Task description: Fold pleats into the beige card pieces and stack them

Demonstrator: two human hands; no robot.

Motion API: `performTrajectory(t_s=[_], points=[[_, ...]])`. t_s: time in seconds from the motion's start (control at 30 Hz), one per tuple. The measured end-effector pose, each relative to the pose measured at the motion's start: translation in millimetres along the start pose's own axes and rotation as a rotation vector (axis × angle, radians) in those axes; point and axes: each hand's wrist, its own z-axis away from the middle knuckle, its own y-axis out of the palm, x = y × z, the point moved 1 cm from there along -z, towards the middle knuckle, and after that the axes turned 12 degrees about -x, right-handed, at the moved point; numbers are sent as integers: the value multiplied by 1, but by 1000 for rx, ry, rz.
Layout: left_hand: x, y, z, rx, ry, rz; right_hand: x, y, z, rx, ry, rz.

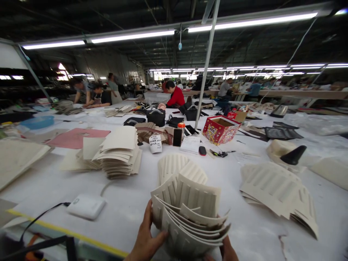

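Note:
Between my two hands is a loose, bowed stack of cream panels (187, 233) with raised stripes, held up near the table's front edge. My left hand (149, 235) grips the stack's left side, thumb across the front panel and fingers behind. On the right side, my right hand (227, 250) is closed on the same stack, its fingers partly hidden by the panels. Just beyond lie more striped panels (174, 165), fanned on the white table (130, 203). A further pile of striped panels (277, 188) rests to the right.
A tall stack of plain cream sheets (119, 152) stands left of centre, behind a white power bank (86, 206) with a cable. Farther back are a red patterned box (221, 129), a phone (177, 137) and a metal pole (206, 69). Several people work at tables beyond.

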Motion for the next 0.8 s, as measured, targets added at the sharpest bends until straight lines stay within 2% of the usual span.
performTrajectory(t_s=[0.07, 0.17, 0.23, 0.3, 0.37, 0.5, 0.57, 0.7, 0.8], points=[[-6, 3, -2, 19, 4, 40, -2, 4, -1, 0, 21, 15], [-19, 0, -9, 157, 90, 82, 2, 6, -9, 2, 3, 29], [-24, -5, -17, 205, 116, 54, 7, 4, -18, -20, -7, 49], [-26, -11, -25, 190, 84, 43, 12, 0, -29, -36, -12, 36], [-27, -15, -32, 200, 28, 84, 18, -3, -38, 14, -17, -14], [-37, -10, -39, 420, -28, 140, 32, -4, -50, 187, -36, -121], [-44, -5, -39, 495, -49, 191, 39, -4, -52, 219, -43, -125], [-50, 0, -44, 581, -136, 401, 47, -6, -56, 185, -5, -71], [-41, 0, -53, 614, -219, 538, 52, -8, -64, 149, 21, -78]])
